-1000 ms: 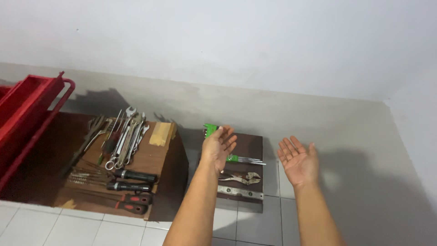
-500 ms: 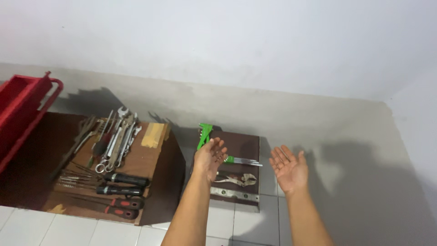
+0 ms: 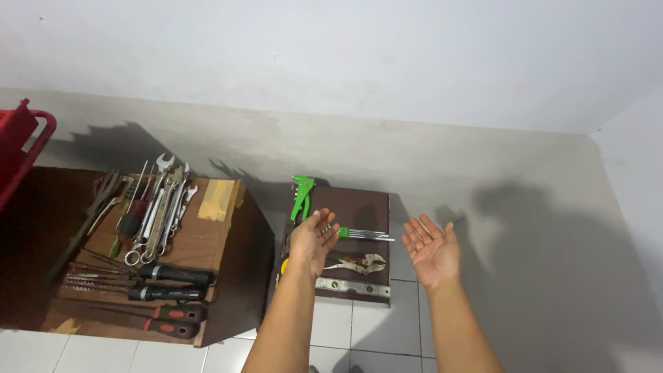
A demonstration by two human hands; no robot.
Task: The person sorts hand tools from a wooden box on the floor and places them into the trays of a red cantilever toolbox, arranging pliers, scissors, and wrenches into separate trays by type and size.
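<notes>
My left hand [image 3: 312, 240] is raised palm up, fingers apart, holding nothing; it hovers over the left side of a small dark brown board [image 3: 362, 207]. My right hand [image 3: 432, 249] is also palm up and empty, just right of that board. On the board lie a green riveter tool [image 3: 300, 196], a set of hex keys in a green holder [image 3: 362, 234], locking pliers [image 3: 359, 262] and a metal spirit level [image 3: 352, 287].
A larger wooden board [image 3: 224, 238] at left carries several wrenches [image 3: 160, 204], dark-handled screwdrivers [image 3: 173, 276], red-handled screwdrivers [image 3: 169, 321], drill bits and a pale wood block [image 3: 219, 199]. A red toolbox [image 3: 19, 141] sits at the far left edge. White floor tiles run along the bottom.
The view has shifted, so the boards and toolbox now sit further left in frame. Both hands stay open, palms up, slightly lower and further left.
</notes>
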